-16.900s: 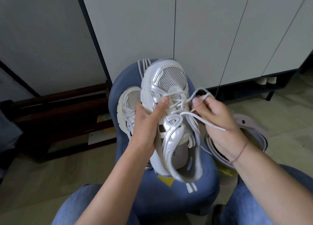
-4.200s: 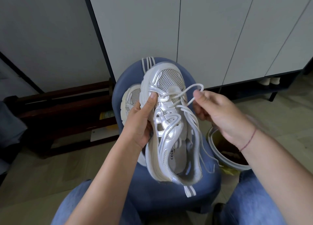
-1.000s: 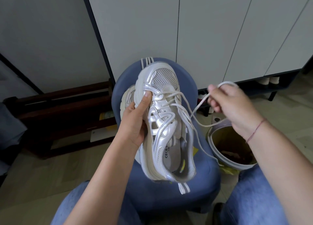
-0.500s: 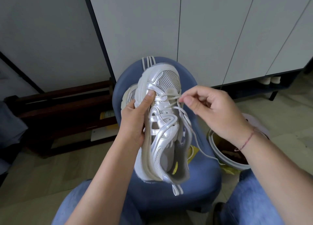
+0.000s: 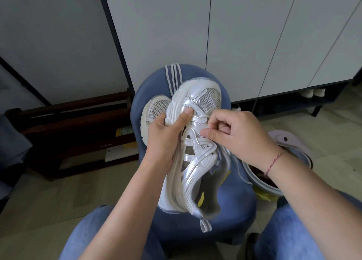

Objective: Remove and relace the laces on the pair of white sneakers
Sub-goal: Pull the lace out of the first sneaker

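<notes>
My left hand (image 5: 166, 138) grips a white and silver sneaker (image 5: 195, 157) by its left side, thumb pressed on the upper near the toe, holding it above the blue stool (image 5: 241, 206). My right hand (image 5: 237, 136) has its fingers curled at the eyelets on the sneaker's right side and pinches the white lace (image 5: 199, 120), which crosses the front rows. The loose lace trails down the right side of the shoe. The second white sneaker (image 5: 154, 110) lies on the stool behind my left hand, mostly hidden.
White cabinet doors (image 5: 244, 34) stand right behind the stool. A bin with a pale lid (image 5: 290, 142) sits on the floor at the right. Dark wooden boards (image 5: 74, 122) lie low at the left. My jeans-clad knees (image 5: 94, 234) flank the stool.
My right hand came back from a pull out to the right and now sits lower on the eyelets, fingers curled on the lace. The sneaker has tilted onto its side in my left hand.
</notes>
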The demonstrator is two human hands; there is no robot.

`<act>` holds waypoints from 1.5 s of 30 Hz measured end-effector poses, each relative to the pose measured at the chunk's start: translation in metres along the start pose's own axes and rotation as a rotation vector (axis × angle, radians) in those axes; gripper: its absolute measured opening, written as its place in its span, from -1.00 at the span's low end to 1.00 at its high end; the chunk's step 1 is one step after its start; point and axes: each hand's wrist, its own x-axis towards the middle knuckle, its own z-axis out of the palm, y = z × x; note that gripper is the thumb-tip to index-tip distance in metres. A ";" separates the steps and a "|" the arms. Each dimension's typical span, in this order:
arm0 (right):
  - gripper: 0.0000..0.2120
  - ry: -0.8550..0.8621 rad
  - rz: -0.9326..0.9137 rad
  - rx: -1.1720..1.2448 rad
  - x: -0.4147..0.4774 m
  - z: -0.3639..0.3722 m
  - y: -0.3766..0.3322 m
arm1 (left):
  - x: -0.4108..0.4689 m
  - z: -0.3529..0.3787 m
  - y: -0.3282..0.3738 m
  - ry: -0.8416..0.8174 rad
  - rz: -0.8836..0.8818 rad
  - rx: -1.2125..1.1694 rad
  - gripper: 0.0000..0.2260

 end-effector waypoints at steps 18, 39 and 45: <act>-0.72 0.057 0.329 0.864 0.004 -0.012 -0.004 | -0.003 0.005 0.000 -0.039 -0.041 -0.105 -0.66; -0.76 0.076 0.109 -0.034 0.000 -0.014 0.007 | -0.001 0.004 -0.004 0.029 -0.037 0.010 -0.63; -0.75 0.088 -0.114 -0.303 0.001 0.004 -0.003 | -0.002 0.003 -0.005 0.030 0.000 0.020 -0.65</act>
